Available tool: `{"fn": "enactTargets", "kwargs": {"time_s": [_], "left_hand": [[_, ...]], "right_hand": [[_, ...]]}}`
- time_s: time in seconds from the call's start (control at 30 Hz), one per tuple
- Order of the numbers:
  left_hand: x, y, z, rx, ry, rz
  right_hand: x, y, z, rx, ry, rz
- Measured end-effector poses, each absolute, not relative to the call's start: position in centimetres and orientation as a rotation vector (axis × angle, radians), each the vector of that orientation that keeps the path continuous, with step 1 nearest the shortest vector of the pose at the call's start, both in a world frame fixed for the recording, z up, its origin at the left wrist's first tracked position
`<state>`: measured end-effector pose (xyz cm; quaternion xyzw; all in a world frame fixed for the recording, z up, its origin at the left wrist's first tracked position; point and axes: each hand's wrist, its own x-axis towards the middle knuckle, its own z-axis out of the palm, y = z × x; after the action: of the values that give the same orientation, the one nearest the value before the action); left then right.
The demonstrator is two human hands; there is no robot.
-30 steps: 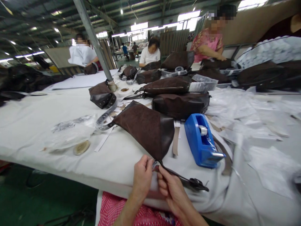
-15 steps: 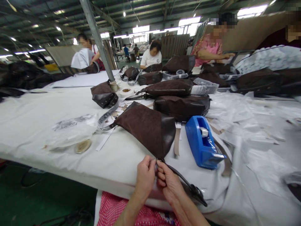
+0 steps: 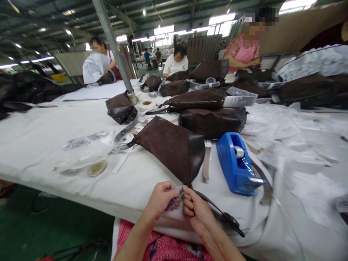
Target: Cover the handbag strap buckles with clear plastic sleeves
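A dark brown handbag [image 3: 170, 146] with a black leather base lies on its side in front of me, one corner pointing at my hands. My left hand [image 3: 163, 198] is closed on a crumpled piece of clear plastic film [image 3: 178, 189], just off that corner. My right hand [image 3: 198, 207] pinches at the same corner, where a thin black strap [image 3: 210, 203] begins; exactly what lies between its fingertips is hidden. The strap runs right, past my right hand, to a dark bundled end [image 3: 233, 223] near the table edge.
To the right stands a blue tape dispenser [image 3: 236, 165]. More brown bags [image 3: 212, 123] lie behind, with plastic sheets [image 3: 288, 134] on the right. A tape roll [image 3: 97, 168] and plastic bag [image 3: 84, 148] lie left. A metal post [image 3: 114, 47] rises beyond; several people work across the table.
My left hand has drawn a little left and turned, and more plastic film shows in it. My right hand stays at the bag's corner. The view has shifted slightly.
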<state>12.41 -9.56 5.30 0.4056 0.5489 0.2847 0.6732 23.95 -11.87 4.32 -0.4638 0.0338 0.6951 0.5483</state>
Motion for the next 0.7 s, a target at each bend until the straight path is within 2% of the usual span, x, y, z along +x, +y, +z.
{"fn": "enactTargets", "kwargs": {"time_s": [0.2, 0.37, 0.7], "left_hand": [[13.1, -11.4, 5.0, 1.709, 1.484, 0.871], [13.5, -12.5, 4.3, 2.398, 1.411, 0.964], [12.1, -11.2, 3.6, 2.955, 1.312, 0.835]], "right_hand": [[23.8, -11.8, 4.3, -1.134, 0.1, 1.608], [24.0, -11.8, 3.7, -1.069, 0.145, 1.674], [24.8, -12.8, 4.4, -1.077, 0.027, 1.725]]}}
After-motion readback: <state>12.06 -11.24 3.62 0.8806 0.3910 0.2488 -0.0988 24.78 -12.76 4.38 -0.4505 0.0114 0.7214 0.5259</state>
